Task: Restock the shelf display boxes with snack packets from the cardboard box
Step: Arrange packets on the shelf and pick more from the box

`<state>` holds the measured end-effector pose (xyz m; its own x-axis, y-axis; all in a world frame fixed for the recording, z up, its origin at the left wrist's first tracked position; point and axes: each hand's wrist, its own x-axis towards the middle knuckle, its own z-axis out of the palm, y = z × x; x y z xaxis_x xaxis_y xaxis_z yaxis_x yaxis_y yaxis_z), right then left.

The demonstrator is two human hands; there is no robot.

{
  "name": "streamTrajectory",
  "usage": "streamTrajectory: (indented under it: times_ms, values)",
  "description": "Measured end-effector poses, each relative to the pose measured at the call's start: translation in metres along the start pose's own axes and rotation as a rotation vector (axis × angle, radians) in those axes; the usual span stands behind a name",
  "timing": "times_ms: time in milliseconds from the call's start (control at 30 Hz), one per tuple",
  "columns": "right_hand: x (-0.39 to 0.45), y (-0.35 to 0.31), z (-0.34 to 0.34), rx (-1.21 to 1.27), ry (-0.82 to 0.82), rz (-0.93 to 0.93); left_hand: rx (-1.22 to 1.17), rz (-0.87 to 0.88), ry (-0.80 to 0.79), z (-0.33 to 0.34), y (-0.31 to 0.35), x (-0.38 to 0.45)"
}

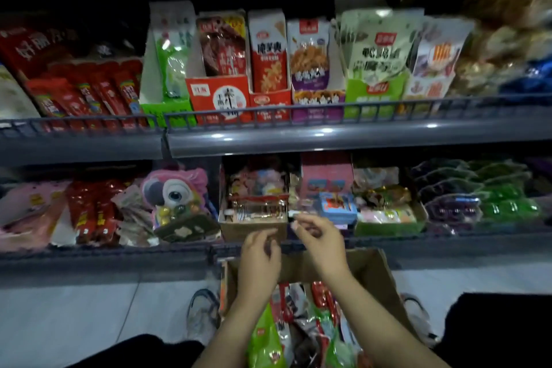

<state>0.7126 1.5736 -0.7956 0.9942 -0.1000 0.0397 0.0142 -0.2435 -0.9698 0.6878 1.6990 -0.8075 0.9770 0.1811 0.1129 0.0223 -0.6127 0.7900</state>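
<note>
two grey shelves: upper shelf (328,140) carries a row of upright display boxes, red box (219,98), green box (373,95), packets standing in them. lower shelf (119,257) has loose bags, a pink owl bag (176,194) and a brown display box (254,218) mid-row, part filled with small packets. cardboard box (370,275) sits on the floor below the lower shelf, between the knees, open top, full of mixed snack packets (298,323), red, green and silver. both hands hover over its far edge, just in front of the brown display box. left hand (260,260) fingers loosely curled, holding nothing visible. right hand (321,237) fingertips drawn together; cannot tell if they're pinching anything, too blurred.
</note>
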Motion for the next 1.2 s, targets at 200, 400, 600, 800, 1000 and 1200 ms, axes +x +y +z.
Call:
streamTrajectory:
  times_ms: [200, 400, 600, 800, 1000, 1200]
  values:
    - [-0.029, 0.101, 0.022, -0.014, -0.032, 0.238, 0.064, -0.327, -0.091, 0.052, -0.072, -0.023]
    - [-0.050, 0.179, 0.044, -0.070, -0.132, 0.506, 0.216, -0.565, -0.290, 0.082, -0.136, -0.042]
    - [-0.068, 0.224, 0.066, -0.101, -0.221, 0.672, 0.223, -0.728, -0.429, 0.098, -0.170, -0.057]
    - [-0.074, 0.249, 0.088, -0.077, -0.287, 0.798, 0.186, -0.816, -0.439, 0.111, -0.193, -0.061]
    - [-0.074, 0.266, 0.093, -0.081, -0.296, 0.840, 0.217, -0.789, -0.402, 0.112, -0.201, -0.064]
    - [-0.071, 0.269, 0.098, -0.079, -0.159, 0.876, 0.087, -0.771, -0.390, 0.116, -0.205, -0.066]
